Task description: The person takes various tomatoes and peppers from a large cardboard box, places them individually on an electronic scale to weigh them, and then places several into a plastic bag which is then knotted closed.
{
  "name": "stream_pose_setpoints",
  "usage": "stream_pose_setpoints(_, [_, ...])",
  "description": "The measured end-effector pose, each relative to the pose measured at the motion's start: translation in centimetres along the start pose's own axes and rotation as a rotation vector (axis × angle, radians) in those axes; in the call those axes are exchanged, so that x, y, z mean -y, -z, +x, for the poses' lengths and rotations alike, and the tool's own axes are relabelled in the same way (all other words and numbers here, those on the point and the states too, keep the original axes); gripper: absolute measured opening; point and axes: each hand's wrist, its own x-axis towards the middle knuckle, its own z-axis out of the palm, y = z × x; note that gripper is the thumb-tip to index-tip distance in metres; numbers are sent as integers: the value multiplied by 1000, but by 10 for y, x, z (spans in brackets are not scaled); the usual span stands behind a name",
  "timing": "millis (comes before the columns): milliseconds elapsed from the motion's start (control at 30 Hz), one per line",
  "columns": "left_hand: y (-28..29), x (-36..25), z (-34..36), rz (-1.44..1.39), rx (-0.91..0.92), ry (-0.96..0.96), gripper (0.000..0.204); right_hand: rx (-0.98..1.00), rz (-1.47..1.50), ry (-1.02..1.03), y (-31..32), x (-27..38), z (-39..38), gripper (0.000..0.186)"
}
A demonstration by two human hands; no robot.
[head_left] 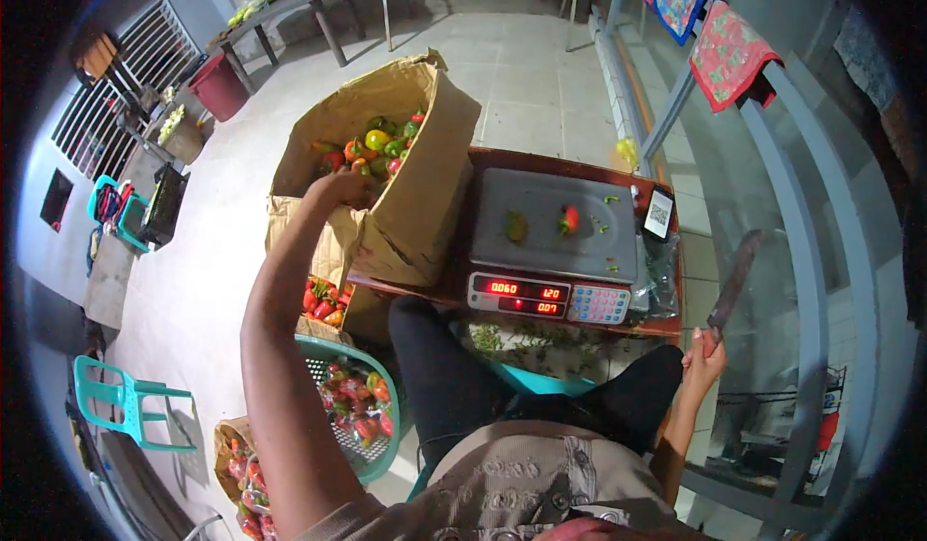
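Note:
My left hand (pixel 343 188) reaches over the near edge of a large brown paper-lined box (pixel 415 222) into red, green and yellow peppers (pixel 377 140); its fingertips are hidden among them. My right hand (pixel 705 348), beside my right thigh, grips a large dark-bladed knife (pixel 734 278) pointing up. A grey weighing scale (pixel 570 251) with a lit red display sits right of the box on a reddish table (pixel 657 325). On its pan lie a red pepper (pixel 569 219), a greenish one (pixel 517 225) and small green scraps. A phone-like white card (pixel 658 213) stands beside it.
Lower left are a green basket (pixel 386 454) of bagged peppers, two more containers of peppers (pixel 323 301) (pixel 246 473) and a turquoise chair (pixel 126 401). A metal railing (pixel 801 251) with cloths (pixel 729 53) runs along my right. A dark table (pixel 299 0) and red bin (pixel 217 87) stand behind.

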Motion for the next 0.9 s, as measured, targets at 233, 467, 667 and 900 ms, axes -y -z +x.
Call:
stream_pose_setpoints(233, [17, -42, -28, -483, 281, -17, 36, -1, -53, -4, 1, -2, 2, 16])
stream_pose_setpoints(467, [-8, -4, 0, -295, 313, -89, 41, 35, -34, -14, -2, -1, 3, 15])
stream_pose_setpoints(667, [24, -58, -26, -489, -59, 155, 52, 27, -78, 24, 8, -7, 7, 17])
stream_pose_setpoints(900, [41, -77, -62, -1591, -242, -186, 49, -16, -32, -20, 6, -8, 4, 19])
